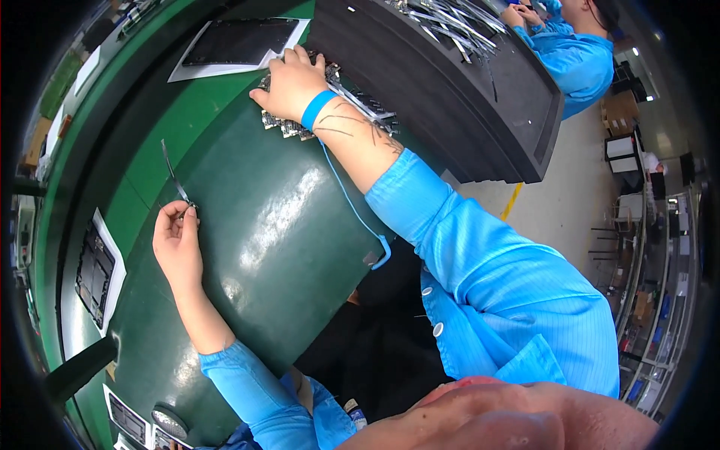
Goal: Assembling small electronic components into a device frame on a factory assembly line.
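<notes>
At the left of the green table mat (255, 300), my left hand (178, 240) pinches a small part with a thin dark flat cable (173, 172) sticking up from it. The fingertips cover most of that part. Farther off, my right hand (295, 86) reaches over a pile of small circuit boards with flat cables (289, 127), its thumb and fingers spread. The palm hides part of the pile, and some pale cables poke out beside the wrist. A blue wrist strap (319, 109) sits on my right wrist, its cord running to the mat's near edge.
A flat dark panel on white sheet (240, 43) lies beyond my right hand; another panel (94, 274) is at the left. A black foam bin (435, 90) stands right of the pile, loose strips (457, 26) on it. A co-worker in blue (577, 67) works behind it.
</notes>
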Available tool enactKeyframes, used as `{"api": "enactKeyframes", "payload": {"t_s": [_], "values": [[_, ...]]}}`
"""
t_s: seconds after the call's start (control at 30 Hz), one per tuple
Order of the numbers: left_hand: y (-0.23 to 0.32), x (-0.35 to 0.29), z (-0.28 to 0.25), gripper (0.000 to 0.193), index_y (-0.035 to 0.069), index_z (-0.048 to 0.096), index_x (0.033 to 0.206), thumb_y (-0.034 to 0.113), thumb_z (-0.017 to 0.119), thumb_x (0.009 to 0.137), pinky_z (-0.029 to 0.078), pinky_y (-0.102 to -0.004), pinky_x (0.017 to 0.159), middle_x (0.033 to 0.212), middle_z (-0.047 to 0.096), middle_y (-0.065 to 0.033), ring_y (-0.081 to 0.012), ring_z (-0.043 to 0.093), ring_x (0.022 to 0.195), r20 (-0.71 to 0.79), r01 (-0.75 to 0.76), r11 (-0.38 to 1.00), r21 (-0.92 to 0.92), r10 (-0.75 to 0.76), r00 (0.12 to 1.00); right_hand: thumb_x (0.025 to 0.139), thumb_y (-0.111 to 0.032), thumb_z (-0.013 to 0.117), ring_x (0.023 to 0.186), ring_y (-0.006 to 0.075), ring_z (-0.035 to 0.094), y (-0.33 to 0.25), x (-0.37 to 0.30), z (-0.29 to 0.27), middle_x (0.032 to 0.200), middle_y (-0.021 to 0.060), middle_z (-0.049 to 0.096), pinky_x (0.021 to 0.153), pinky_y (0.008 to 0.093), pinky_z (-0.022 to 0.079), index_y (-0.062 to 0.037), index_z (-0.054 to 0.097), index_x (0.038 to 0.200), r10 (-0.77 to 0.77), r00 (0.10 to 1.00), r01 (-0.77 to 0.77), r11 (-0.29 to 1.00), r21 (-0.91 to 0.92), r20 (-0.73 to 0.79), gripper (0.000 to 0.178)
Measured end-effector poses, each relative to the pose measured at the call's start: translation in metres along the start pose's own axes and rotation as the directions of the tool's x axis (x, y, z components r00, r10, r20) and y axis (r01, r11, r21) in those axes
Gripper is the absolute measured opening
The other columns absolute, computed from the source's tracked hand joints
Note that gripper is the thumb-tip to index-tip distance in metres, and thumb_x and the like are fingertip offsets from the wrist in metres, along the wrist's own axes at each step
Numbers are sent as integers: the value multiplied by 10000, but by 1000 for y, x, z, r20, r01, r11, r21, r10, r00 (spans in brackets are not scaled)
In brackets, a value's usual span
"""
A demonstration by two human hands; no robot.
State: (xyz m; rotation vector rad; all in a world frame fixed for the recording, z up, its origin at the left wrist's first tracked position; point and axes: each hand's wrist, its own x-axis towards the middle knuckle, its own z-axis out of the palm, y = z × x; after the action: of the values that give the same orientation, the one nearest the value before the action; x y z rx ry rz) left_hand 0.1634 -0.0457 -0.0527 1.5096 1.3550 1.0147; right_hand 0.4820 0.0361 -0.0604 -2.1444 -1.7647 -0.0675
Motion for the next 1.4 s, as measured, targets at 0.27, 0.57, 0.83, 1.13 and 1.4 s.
{"api": "enactKeyframes", "payload": {"t_s": [0.27,0.57,0.83,1.13,1.4], "values": [[-2,0,0,81,-11,655,1046,22,674,975,476,-201,745,907,642,11,-56,585,799,6,-11,1000,-16,11,1000,892,-500,681,1531,369,288,-3,1,-6,1525,181,496,1185,708,213,-82,686,1294,-81,997,82,996,34,-16,580],[-1,-3,1,100,-7,666,1052,48,685,971,481,-205,747,887,651,13,-57,591,781,-8,-4,1000,28,4,1000,896,-418,700,1525,356,306,-1,3,0,1450,152,557,1177,702,250,-7,669,1263,-141,990,141,989,41,-3,552],[0,0,7,97,-5,670,1053,52,681,974,481,-203,749,900,649,15,-55,586,787,-8,-11,998,55,11,1000,867,-374,738,1483,334,387,-7,0,-1,1365,142,612,1177,683,266,0,667,1229,-272,955,285,951,119,-114,525],[-14,2,4,114,-8,665,1082,38,679,979,485,-197,759,929,650,10,-58,592,811,24,0,999,-34,1,1000,835,-303,782,1239,348,575,-41,-24,-4,1296,132,650,1070,421,475,24,684,1192,-465,865,501,796,340,-187,494],[-12,6,9,138,-24,673,1095,35,694,971,525,-218,787,965,691,-24,-79,640,832,16,11,999,-43,-11,1000,905,-276,736,1019,271,699,-55,-36,2,1361,117,604,905,374,573,28,625,1277,-593,784,594,634,495,-182,493]]}}
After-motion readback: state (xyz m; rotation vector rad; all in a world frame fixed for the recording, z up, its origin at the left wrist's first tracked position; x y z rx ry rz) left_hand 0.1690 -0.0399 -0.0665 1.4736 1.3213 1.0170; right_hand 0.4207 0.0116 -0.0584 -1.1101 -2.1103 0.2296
